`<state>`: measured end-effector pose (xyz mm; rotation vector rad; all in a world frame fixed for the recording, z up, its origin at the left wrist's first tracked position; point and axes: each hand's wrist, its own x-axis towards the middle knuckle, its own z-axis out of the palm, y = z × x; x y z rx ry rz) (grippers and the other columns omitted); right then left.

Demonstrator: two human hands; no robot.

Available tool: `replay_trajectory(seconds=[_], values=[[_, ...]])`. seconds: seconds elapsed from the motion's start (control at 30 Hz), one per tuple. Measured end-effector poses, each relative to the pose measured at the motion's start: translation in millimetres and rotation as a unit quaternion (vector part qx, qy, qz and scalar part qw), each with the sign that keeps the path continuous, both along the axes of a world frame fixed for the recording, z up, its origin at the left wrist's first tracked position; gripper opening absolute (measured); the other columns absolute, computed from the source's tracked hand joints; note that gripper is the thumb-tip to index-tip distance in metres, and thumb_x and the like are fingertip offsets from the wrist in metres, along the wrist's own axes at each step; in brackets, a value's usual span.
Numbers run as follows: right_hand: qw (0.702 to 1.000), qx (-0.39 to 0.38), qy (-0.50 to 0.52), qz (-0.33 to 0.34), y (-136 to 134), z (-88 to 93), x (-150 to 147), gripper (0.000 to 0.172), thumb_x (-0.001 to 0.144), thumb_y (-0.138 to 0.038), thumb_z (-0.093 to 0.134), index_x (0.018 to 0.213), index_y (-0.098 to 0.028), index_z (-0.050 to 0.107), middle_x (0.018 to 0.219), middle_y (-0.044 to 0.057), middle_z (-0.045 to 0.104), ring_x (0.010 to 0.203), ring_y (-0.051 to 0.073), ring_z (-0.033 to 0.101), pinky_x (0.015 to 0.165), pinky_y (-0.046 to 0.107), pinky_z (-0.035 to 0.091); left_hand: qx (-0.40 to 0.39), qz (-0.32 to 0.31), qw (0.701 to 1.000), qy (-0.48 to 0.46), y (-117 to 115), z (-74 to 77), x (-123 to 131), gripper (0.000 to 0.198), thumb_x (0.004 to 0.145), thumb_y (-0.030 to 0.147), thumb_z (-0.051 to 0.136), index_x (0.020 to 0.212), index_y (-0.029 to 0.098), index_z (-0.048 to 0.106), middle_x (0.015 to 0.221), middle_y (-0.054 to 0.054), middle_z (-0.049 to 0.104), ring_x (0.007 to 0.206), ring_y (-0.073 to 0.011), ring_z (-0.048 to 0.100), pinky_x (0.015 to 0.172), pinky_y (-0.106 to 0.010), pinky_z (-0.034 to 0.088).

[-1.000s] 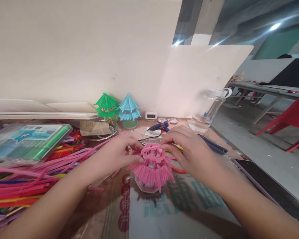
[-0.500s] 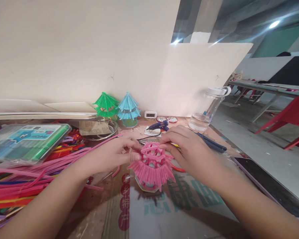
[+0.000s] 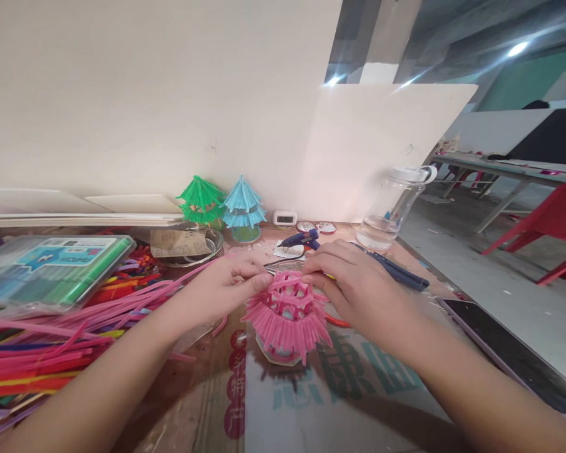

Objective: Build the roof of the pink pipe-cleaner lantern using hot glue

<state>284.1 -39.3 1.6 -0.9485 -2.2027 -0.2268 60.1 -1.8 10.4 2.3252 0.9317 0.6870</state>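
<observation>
Pen case [image 3: 59, 267], left: clear, flat, lid shut, holding pens in greens, blues and greys; laid over pipe cleaners [image 3: 38, 365], mostly pink, red and yellow.
Glass bowl [image 3: 219, 245], far left of centre: brown card [image 3: 179, 243] across its top; contents mostly hidden.
Left hand [image 3: 233, 283]: thumb and fingertips at the model's upper left edge; whether they grip, cannot tell. Thumb higher than half a second ago, now level with the top ring.
Pink model [image 3: 288, 314], near centre: upright on a printed sheet [image 3: 283, 425]; fuzzy open lattice above a flared fringe, pale angular base below. Place unchanged.
Right hand [image 3: 353, 280]: thumb and forefinger pinching the top ring's right edge, as before.
Bottle [image 3: 396, 198], far right: clear, white lid, water in the bottom.
</observation>
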Motion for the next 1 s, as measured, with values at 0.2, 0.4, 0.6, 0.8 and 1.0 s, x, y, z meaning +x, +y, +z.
replay_trajectory(seconds=[0.2,0.4,0.6,0.8,1.0], values=[[1.000,0.006,-0.002,0.007,1,-0.1,1,0.017,0.095,-0.017,0.051,0.085,-0.017,0.064,0.082,0.007,0.067,0.081,0.021,0.059,0.073,0.034,0.047,-0.026,0.033,0.999,0.012,-3,3.0,1,0.035,0.087,0.042,0.047,0.069,0.017,0.063,0.080,-0.001,0.065,0.078,-0.0180,0.058,0.074,-0.026,0.046],[1.000,-0.002,-0.005,0.004,2,-2.2,1,0.019,0.096,-0.018,0.050,0.086,-0.016,0.067,0.084,0.008,0.068,0.082,0.022,0.061,0.073,0.035,0.048,-0.027,0.040,0.998,0.042,-3,1.8,3,0.033,0.085,0.039,0.045,0.072,0.017,0.065,0.081,-0.002,0.067,0.080,-0.0192,0.059,0.071,-0.027,0.045],[0.999,-0.012,0.046,-0.003,3,9.4,13,0.020,0.095,-0.017,0.050,0.092,-0.017,0.070,0.087,0.007,0.072,0.083,0.020,0.064,0.075,0.033,0.049,-0.022,0.045,0.998,0.033,-1,3.3,-2,0.036,0.087,0.043,0.046,0.076,0.018,0.069,0.085,-0.002,0.070,0.083,-0.0205,0.063,0.073,-0.027,0.048],[0.963,-0.262,0.053,-0.021,12,20.4,33,0.017,0.089,-0.028,0.059,0.094,-0.022,0.074,0.091,0.003,0.075,0.079,0.017,0.067,0.068,0.026,0.050,0.086,0.121,0.989,0.009,-5,13.5,-10,0.037,0.088,0.050,0.049,0.089,0.021,0.072,0.089,-0.002,0.071,0.088,-0.0217,0.065,0.078,-0.030,0.050],[0.917,-0.393,0.057,0.043,27,5.0,27,0.021,0.083,-0.035,0.064,0.095,-0.021,0.074,0.091,0.002,0.074,0.080,0.018,0.065,0.069,0.027,0.048,0.208,0.088,0.974,-0.003,-23,7.1,-1,0.021,0.090,0.035,0.056,0.101,0.026,0.072,0.111,-0.004,0.065,0.107,-0.0197,0.061,0.095,-0.033,0.048]])
